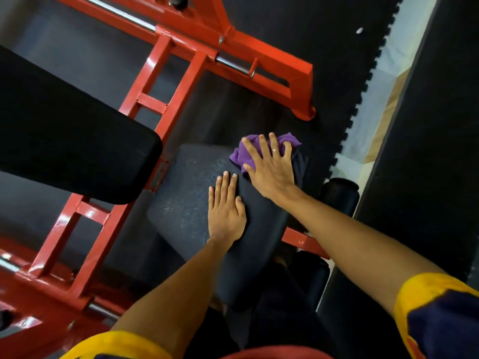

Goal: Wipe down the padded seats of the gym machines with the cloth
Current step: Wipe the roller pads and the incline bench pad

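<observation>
A dark padded seat (186, 203) of a red-framed gym machine lies below me. A purple cloth (239, 155) is bunched at the seat's far right corner. My right hand (269, 165) presses flat on the cloth with fingers spread, covering most of it. My left hand (226, 211) rests flat on the seat pad just beside it, fingers straight, holding nothing.
A long black back pad (64, 128) lies to the left of the seat. The red steel frame (166, 94) with chrome pegs runs behind and left. A black roller pad (339, 196) sits to the right. Dark rubber floor mats (298, 35) surround the machine.
</observation>
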`<state>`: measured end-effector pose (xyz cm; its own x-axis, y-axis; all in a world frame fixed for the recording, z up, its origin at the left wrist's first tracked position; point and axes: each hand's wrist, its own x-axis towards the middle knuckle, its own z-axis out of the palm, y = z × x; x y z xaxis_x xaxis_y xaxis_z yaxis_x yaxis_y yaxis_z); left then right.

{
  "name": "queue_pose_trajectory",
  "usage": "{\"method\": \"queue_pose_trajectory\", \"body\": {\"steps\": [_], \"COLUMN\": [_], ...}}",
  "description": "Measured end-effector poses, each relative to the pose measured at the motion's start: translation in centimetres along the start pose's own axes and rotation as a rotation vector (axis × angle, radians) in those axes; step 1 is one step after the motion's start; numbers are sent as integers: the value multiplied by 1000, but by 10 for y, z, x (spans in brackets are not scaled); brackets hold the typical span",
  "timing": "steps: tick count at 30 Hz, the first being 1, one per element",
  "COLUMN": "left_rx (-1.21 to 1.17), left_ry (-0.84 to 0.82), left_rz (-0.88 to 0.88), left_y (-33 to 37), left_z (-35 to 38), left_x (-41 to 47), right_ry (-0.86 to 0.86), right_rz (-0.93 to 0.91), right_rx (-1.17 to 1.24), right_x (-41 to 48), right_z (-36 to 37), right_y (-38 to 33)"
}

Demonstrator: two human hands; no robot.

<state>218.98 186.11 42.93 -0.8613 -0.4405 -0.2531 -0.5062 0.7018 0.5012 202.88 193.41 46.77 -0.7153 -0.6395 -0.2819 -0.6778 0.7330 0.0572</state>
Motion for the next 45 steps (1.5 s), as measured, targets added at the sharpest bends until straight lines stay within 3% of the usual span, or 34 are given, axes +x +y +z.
{"method": "queue_pose_trajectory", "body": {"steps": [8,14,23,29,37,45], "left_rx": [-5,-5,15,17,-7,-71], "left_ry": [28,27,44,17,112,103], "left_rz": [-26,-43,-78,-116,-253,-456], "left_y": [1,3,5,8,17,-21], "left_z": [4,-1,0,-3,-9,-21], "left_x": [0,2,4,0,30,32], "right_ry": [-310,-225,-441,-384,-452,-298], "right_rz": [-10,-62,-160,-152,-211,-205], "right_rx": [141,178,258,187,308,213], "right_x": [67,24,96,43,89,50], "right_z": [-12,-23,-19,-33,-23,-26], "right_y": [13,76,13,77,6,55]}}
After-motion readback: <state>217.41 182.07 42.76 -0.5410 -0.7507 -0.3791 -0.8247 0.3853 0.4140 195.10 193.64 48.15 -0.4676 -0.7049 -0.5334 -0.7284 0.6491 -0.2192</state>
